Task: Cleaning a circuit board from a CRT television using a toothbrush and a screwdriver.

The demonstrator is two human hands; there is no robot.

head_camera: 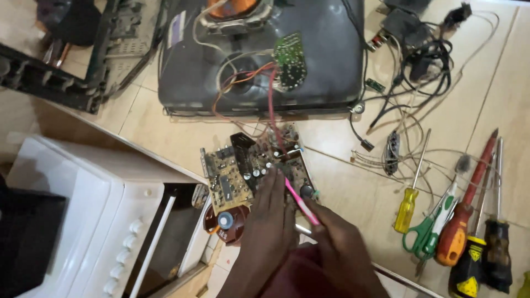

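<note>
Head view, and we sweep from the left: a white stove (pixel 94 215) sits low at the left edge, knobs down its front. Just right of it, the circuit board (pixel 251 171) is up on edge over the tiled floor (pixel 165 132), tan and dark, crowded with black chips, silver capacitors and a copper-wound coil at its lower corner. The left hand (pixel 270 221) lies against the board's lower middle, fingers stretched up over the components, grip flat and loose rather than clenched; whether it clasps the board I cannot tell. A red wire (pixel 271 110) runs from the board up to a small green board (pixel 290 59) on the back of the grey picture tube (pixel 259 55) lying above. The right hand (pixel 345 251) comes in beside the left, grip pinched tight on a pink tool (pixel 301 201), tip angled onto the board. Further right, loose cables (pixel 419 60), then a yellow screwdriver (pixel 411 187), green scissors (pixel 433 229), and red and black screwdrivers (pixel 475 221) in a row.
</note>
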